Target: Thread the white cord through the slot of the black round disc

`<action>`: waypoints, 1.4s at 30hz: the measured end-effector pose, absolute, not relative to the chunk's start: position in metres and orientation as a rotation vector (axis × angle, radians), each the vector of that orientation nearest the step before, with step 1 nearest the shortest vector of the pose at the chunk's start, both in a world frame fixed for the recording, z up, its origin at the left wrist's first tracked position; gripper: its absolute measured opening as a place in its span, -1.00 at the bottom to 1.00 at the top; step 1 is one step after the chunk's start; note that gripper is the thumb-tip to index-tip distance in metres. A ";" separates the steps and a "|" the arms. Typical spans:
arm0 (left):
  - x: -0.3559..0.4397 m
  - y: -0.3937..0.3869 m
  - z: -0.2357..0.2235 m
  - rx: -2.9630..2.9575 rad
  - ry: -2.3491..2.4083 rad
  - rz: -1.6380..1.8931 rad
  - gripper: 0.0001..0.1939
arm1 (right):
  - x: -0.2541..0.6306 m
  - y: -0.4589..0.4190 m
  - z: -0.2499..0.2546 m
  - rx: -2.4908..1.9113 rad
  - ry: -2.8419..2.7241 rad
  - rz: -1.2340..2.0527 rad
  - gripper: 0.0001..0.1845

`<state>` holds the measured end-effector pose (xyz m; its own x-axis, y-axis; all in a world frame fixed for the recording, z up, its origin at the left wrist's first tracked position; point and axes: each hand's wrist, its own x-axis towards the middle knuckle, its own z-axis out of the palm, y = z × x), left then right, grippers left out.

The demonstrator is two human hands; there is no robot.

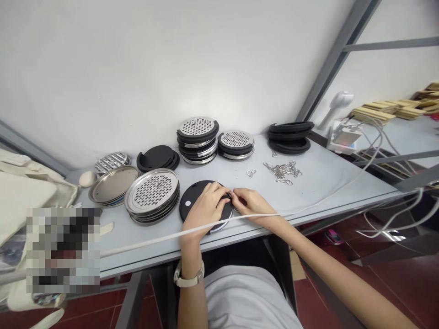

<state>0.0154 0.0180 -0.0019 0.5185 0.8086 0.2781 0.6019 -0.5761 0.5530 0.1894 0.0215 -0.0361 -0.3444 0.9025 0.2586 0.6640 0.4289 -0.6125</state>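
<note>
"How far along are you?"

"Mid-piece, I judge: your disc [190, 193] lies on the worktop [325, 183] under your left hand [206, 208], whose hold I can't tell; your right hand [249, 203] pinches its grip together at the edge. Ringed grates [198, 137] look finished; plates [152, 196] and clips [284, 171] lie loose."

"Any writing you can read?"

"None."

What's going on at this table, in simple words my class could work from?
A person has both hands at a round black disc lying near the front edge of the table. The left hand lies over it; its fingertips and those of the right hand come together at the disc's right side. Anything between them is too small to make out. Loose wire pieces lie to the right.
</note>
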 end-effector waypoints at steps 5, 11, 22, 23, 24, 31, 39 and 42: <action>0.015 0.018 -0.002 2.396 1.187 0.722 -0.78 | 0.189 0.022 -0.036 -1.313 -2.111 0.558 -0.70; 0.016 0.017 0.001 2.385 1.195 0.724 -0.83 | 0.189 0.022 -0.038 -1.313 -2.122 0.548 -0.68; 0.016 0.017 0.001 2.401 1.189 0.741 -0.83 | 0.190 0.022 -0.038 -1.311 -2.095 0.560 -0.69; 0.016 0.017 0.001 2.401 1.188 0.742 -0.83 | 0.189 0.021 -0.037 -1.312 -2.093 0.560 -0.69; 0.016 0.017 0.001 2.402 1.188 0.742 -0.83 | 0.189 0.021 -0.037 -1.313 -2.091 0.559 -0.69; 0.016 0.018 0.000 2.411 1.191 0.747 -0.81 | 0.189 0.021 -0.036 -1.311 -2.077 0.563 -0.69; 0.016 0.018 0.000 2.396 1.197 0.753 -0.80 | 0.189 0.020 -0.035 -1.313 -2.092 0.549 -0.70; 0.016 0.018 0.000 2.397 1.189 0.747 -0.80 | 0.189 0.020 -0.035 -1.321 -2.090 0.548 -0.70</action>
